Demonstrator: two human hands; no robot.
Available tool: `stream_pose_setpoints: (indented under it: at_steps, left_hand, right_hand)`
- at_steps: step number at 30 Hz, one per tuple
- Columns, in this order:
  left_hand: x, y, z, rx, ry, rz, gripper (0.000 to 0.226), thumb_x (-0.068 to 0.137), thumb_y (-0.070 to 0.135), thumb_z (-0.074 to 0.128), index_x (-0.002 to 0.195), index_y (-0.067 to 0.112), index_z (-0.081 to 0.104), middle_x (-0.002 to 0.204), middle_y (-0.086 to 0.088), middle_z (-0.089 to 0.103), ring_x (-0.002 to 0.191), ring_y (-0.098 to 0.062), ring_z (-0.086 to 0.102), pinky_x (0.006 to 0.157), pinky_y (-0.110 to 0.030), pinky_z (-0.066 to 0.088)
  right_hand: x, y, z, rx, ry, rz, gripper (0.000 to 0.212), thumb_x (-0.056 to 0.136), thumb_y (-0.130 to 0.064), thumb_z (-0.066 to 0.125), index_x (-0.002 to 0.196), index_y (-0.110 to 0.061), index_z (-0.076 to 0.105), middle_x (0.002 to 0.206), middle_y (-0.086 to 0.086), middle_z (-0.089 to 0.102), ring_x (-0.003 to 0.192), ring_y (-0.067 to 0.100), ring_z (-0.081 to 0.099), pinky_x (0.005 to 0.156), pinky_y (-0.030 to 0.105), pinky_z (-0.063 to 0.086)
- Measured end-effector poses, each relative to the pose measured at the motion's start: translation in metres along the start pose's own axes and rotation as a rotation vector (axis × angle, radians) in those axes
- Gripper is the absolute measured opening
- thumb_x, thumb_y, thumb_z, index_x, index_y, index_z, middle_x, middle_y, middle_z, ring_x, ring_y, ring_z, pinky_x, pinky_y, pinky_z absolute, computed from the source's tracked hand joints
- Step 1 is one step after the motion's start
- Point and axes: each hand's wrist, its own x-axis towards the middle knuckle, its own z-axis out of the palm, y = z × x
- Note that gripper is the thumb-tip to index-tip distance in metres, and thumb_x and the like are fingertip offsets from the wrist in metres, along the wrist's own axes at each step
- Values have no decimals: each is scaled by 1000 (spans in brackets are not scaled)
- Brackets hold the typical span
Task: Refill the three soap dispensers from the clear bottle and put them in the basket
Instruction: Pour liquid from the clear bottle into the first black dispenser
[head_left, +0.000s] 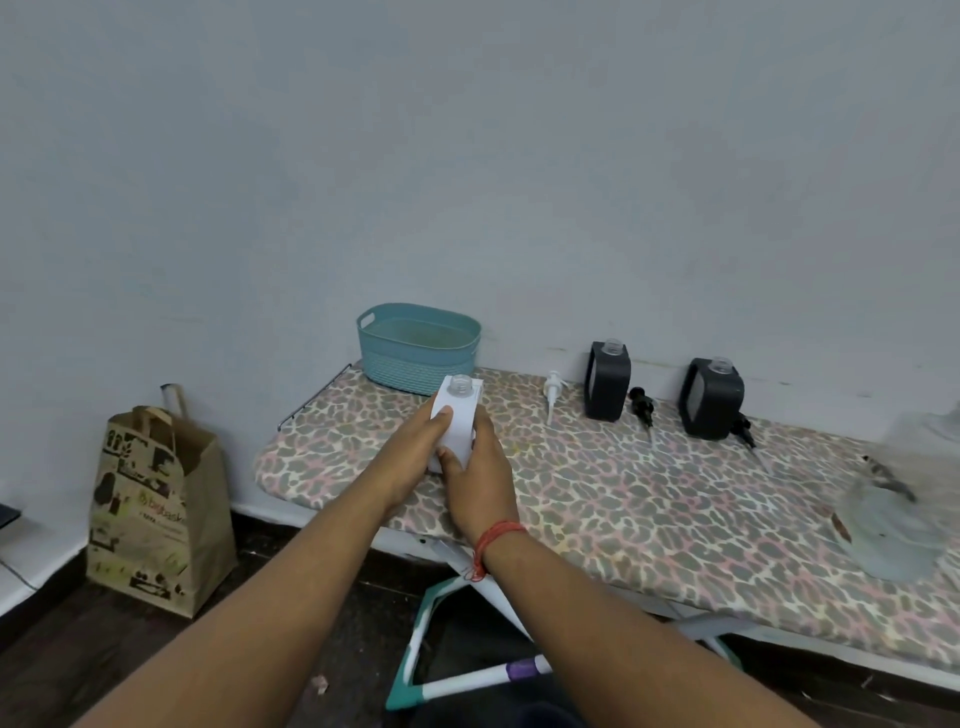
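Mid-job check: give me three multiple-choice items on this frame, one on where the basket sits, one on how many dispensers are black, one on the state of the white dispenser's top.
1. Where is the teal basket?
A. On the floor by the paper bag
B. At the board's far left end, against the wall
C. Between the two black dispensers

2. How many dispensers are black?
A. One
B. Two
C. Three

3. The white dispenser held by both hands is:
A. Open-necked, pump off
B. Fitted with its pump
C. Lying on its side

Answers: 1 B, it stands on the ironing board at the wall. 2 B, black dispensers and. 3 A, its bare neck shows; the white pump lies on the board.
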Motion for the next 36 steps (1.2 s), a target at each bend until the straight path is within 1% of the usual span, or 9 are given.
stream_pose_setpoints:
  at_steps: [3,6,10,12,16,20,24,32,36]
  left_hand:
    - [-4,4,2,71,1,27,39,108,37,40,146,38,44,143,5,58,125,-13,59,111,-44,44]
    - [-10,16,6,144,130,66,55,107,42,39,159,37,22,161,7,33,136,-9,39,109,-30,33]
    - [-18,35,16,282,255,207,60,106,44,41,160,37,16,166,8,22,150,-15,25,114,-31,24]
    - [-20,45,28,377,248,344,61,106,43,41,160,35,15,167,11,15,152,-8,15,122,-32,16]
    - [-14,55,66,514,130,492,62,106,42,41,160,31,14,167,14,8,151,0,5,122,-26,8]
    - [-2,51,116,424,6,397,63,105,46,40,159,36,9,167,15,5,153,-5,5,125,-34,9]
    - [17,43,156,313,-37,236,66,104,53,39,160,39,8,168,12,10,153,-11,14,114,-27,14]
    - [88,23,205,130,-39,59,69,103,55,39,160,36,6,166,5,21,149,-15,26,106,-26,22]
    - [127,11,218,66,-36,57,70,103,52,43,161,32,9,163,6,28,141,-7,34,107,-24,29]
  right_hand:
    - [-3,-2,-5,-29,-9,-19,68,95,-22,59,153,-30,25,151,-8,41,134,11,44,113,35,39]
    - [-6,-2,-18,-81,1,-36,67,97,-28,57,155,-25,23,157,-5,33,140,13,37,115,27,31]
    - [-10,5,-47,-125,19,1,67,102,-35,48,158,-19,15,164,0,19,149,15,21,118,26,19]
    - [-12,9,-64,-131,43,-2,66,103,-38,46,158,-21,14,164,-1,19,149,15,22,115,24,19]
    - [-10,21,-102,-130,106,19,65,103,-42,45,158,-23,15,164,-2,21,148,15,24,113,23,20]
    - [-5,39,-138,-113,148,73,65,102,-43,45,157,-24,15,164,-3,20,149,15,23,117,27,22]
    - [9,58,-168,-111,157,107,67,102,-44,45,158,-24,14,164,-4,19,149,14,22,119,30,23]
    - [78,84,-191,-5,151,185,67,101,-34,50,157,-23,16,163,-3,22,148,15,26,120,32,25]
    - [111,90,-191,24,110,186,57,104,-22,44,156,-22,21,147,-12,36,133,3,35,105,17,28]
